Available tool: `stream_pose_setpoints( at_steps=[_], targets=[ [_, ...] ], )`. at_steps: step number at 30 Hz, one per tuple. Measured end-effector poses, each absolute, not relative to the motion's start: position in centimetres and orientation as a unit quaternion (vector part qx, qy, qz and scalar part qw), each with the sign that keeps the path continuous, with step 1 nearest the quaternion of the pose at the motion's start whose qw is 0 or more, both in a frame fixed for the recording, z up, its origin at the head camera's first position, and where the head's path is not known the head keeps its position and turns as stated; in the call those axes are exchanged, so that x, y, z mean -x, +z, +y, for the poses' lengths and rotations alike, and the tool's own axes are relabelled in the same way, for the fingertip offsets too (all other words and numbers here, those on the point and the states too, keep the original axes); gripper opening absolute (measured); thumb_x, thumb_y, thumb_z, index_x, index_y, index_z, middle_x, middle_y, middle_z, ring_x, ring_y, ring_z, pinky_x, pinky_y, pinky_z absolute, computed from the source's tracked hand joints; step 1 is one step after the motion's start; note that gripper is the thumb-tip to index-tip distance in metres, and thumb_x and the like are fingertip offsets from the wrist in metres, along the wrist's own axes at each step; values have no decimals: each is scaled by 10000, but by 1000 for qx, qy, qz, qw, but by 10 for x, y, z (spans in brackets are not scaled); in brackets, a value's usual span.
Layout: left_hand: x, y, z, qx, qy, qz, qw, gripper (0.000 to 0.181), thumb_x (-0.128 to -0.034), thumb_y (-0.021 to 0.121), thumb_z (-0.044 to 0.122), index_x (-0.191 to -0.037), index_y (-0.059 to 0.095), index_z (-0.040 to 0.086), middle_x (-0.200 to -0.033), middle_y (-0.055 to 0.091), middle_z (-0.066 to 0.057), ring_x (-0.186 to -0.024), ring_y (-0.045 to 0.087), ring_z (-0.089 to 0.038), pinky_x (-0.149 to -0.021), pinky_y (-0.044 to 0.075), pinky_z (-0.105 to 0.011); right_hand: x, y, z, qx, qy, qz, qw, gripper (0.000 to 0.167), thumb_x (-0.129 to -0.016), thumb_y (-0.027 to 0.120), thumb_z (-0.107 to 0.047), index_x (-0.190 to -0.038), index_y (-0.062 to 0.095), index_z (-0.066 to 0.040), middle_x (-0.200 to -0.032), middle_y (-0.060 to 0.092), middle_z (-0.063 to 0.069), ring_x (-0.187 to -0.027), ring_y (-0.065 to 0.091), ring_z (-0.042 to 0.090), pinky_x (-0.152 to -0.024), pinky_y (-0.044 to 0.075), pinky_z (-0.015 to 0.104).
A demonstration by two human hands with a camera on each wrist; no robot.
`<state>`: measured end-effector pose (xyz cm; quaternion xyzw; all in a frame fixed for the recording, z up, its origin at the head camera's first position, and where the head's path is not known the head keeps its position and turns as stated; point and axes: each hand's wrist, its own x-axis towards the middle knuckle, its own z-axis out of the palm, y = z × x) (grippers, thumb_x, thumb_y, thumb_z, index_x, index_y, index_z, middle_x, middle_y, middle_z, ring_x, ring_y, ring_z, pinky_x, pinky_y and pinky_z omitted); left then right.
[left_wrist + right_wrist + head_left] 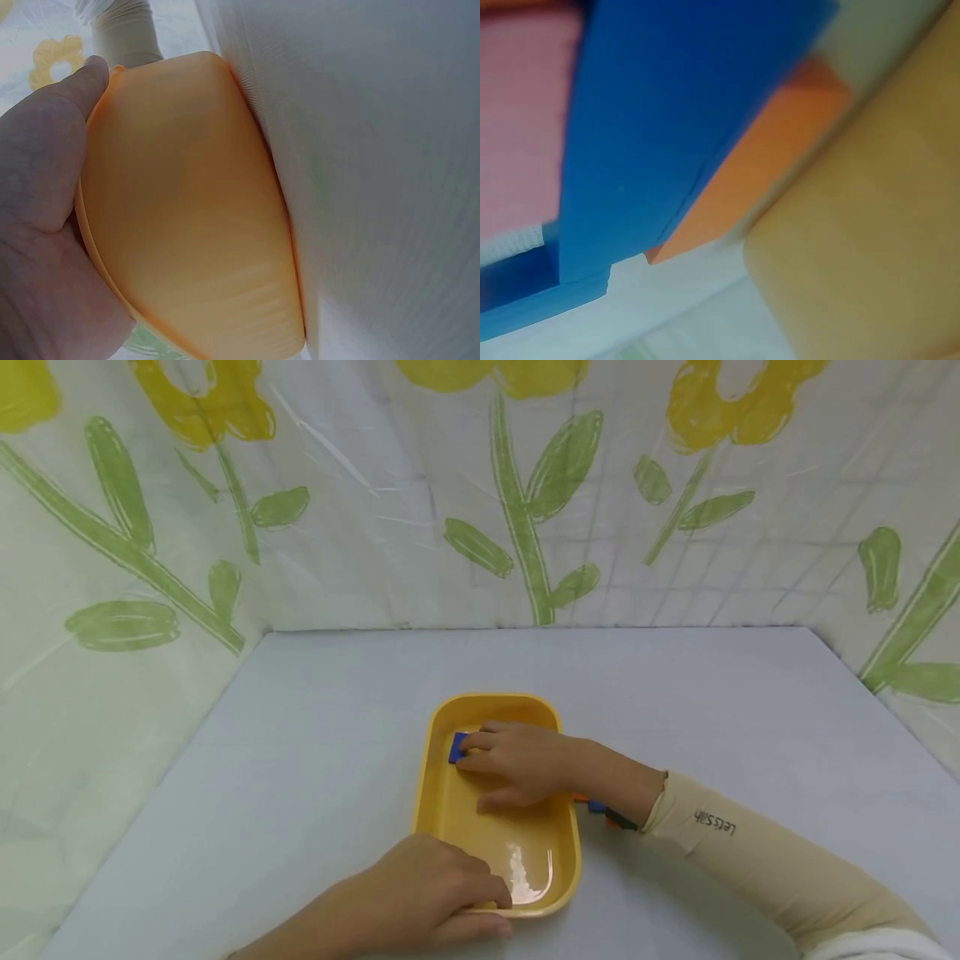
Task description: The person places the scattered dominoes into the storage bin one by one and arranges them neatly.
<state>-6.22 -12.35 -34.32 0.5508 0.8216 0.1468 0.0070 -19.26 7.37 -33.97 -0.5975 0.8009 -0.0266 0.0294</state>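
A yellow plastic tray (pixel 441 793) with a raised rim sits on the table. My left hand (pixel 420 889) grips its near-left rim, fingers over the edge and thumb outside; the left wrist view shows that thumb on the tray's outer wall (pixel 187 172). Over the tray's inside reaches my right hand (pixel 517 764). Its fingertips touch a flat blue block (pixel 456 748) near the far left wall, covering part of it. The right thumb stands apart from the block. No fingers of that hand show in the right wrist view.
Beside the tray's right wall, partly under my right forearm, lie several pieces, among them a blue block (pixel 652 127), an orange block (pixel 757 157) and a pink piece (pixel 525 112). A white curtain (pixel 360 527) with yellow flowers hangs behind the pale table (pixel 300 718).
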Motion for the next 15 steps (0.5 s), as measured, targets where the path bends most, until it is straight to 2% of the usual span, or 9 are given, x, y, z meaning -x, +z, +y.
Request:
stream_pose_setpoints(
  at_steps=[6,15],
  targets=[
    [62,-344,-123,-555,153,818,-12,287,-1051,467,463,-966,671,280,-750,510,230,-658,407,111,-582,299,-70,191,-338,75,592,-33,804,31,516,-978,618,-464,-1336,624,-93,-1344,576,82,-1197,521,259,-1024,394,351],
    [61,-344,-123,-553,153,819,-13,287,-1049,470,466,-965,672,280,-795,580,224,-689,478,107,-602,328,-65,191,-338,76,585,-49,808,42,483,-977,628,-447,-1316,637,-104,-1357,577,74,-1217,515,253,-1038,388,347]
  ],
)
